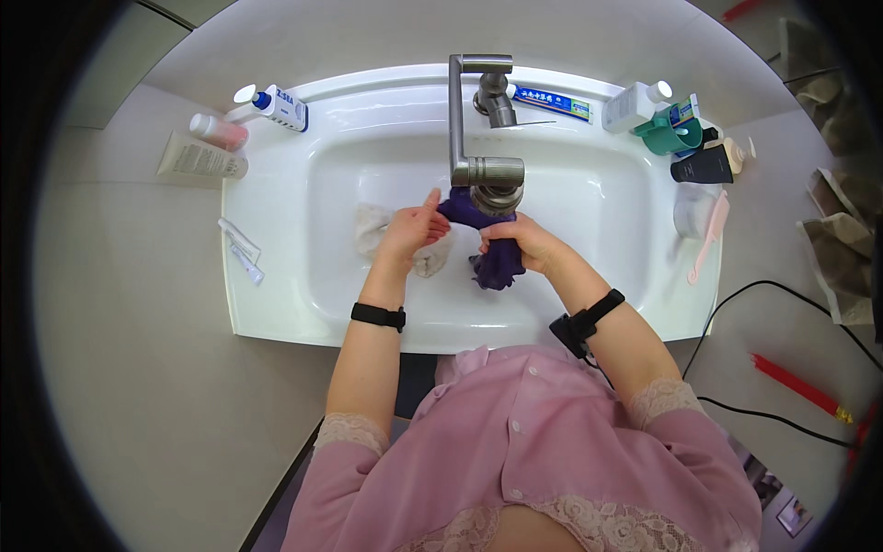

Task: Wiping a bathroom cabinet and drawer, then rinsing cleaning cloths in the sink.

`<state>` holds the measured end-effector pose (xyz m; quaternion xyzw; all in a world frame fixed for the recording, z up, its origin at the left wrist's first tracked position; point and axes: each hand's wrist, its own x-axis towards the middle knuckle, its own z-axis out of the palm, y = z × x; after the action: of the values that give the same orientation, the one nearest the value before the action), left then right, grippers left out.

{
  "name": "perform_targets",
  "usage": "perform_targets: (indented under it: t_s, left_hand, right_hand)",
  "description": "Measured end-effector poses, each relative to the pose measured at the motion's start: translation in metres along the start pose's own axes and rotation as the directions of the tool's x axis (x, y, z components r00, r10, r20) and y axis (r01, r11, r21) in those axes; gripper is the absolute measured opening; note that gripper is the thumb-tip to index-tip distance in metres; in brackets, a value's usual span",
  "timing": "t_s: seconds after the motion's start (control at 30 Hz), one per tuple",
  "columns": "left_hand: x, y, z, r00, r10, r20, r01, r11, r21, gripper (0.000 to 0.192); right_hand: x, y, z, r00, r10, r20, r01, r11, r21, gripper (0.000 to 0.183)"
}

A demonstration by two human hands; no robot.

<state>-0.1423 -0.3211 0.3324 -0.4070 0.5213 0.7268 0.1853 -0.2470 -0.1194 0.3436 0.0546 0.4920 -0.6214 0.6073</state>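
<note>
A wet-looking dark purple cloth (501,265) is bunched beneath the faucet's spout over the white sink (586,276). My right hand (528,241) grips it near the middle, and one end hangs down below the fingers. The other end stretches left towards my left hand (414,231), partly hidden behind the spout head. That left hand has its thumb raised and fingers extended beside the cloth's end; whether they touch it is unclear. Under and around my left hand, a whitish cloth (370,228) lies in the basin.
The metal faucet (457,117) reaches over the basin. On the left rim stand a pump bottle (286,110), a pink bottle (224,132) and tubes (200,157). A toothpaste box (552,102), white bottle (631,110), green cup (666,136) and pink brush (710,234) line the right. A black cable (766,283) hangs rightward.
</note>
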Motion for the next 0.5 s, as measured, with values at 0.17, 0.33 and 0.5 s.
perform_targets:
  t_s: [0.17, 0.33, 0.5]
  left_hand:
    - [0.011, -0.026, 0.028, 0.960, 0.058, 0.273, 0.087, 0.867, -0.491, 0.085]
    - [0.012, -0.008, 0.062, 0.862, 0.277, 0.424, 0.140, 0.674, -0.725, 0.071]
    - [0.022, 0.003, 0.053, 0.934, 0.283, 0.218, -0.133, 0.840, -0.526, 0.027]
  right_hand:
    - [0.003, 0.002, 0.005, 0.972, 0.027, 0.232, -0.116, 0.918, 0.380, 0.020]
    - [-0.004, 0.009, 0.011, 0.910, 0.193, 0.367, -0.279, 0.940, 0.198, 0.017]
    - [-0.009, -0.004, 0.031, 0.975, 0.197, 0.104, -0.178, 0.970, -0.167, 0.020]
